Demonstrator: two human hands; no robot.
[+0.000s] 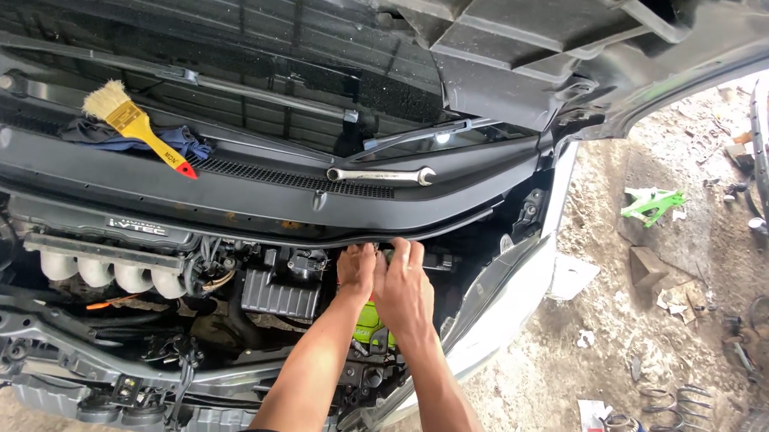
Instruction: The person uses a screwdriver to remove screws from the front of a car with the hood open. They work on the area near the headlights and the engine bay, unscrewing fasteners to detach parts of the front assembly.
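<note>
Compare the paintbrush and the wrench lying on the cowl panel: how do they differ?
The paintbrush has a yellow handle with a red tip and pale bristles; the wrench is bare silver metal. The paintbrush lies diagonally on a dark blue rag, while the wrench lies nearly level, straight on the black cowl panel. The wrench is nearer the hands. Both lie loose below the windscreen, untouched by either hand.

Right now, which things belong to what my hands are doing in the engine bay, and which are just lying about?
In hand: left hand and right hand, both on a dark part under the cowl.

Lying about: paintbrush, blue rag, wrench, green tool, coil springs.
</note>
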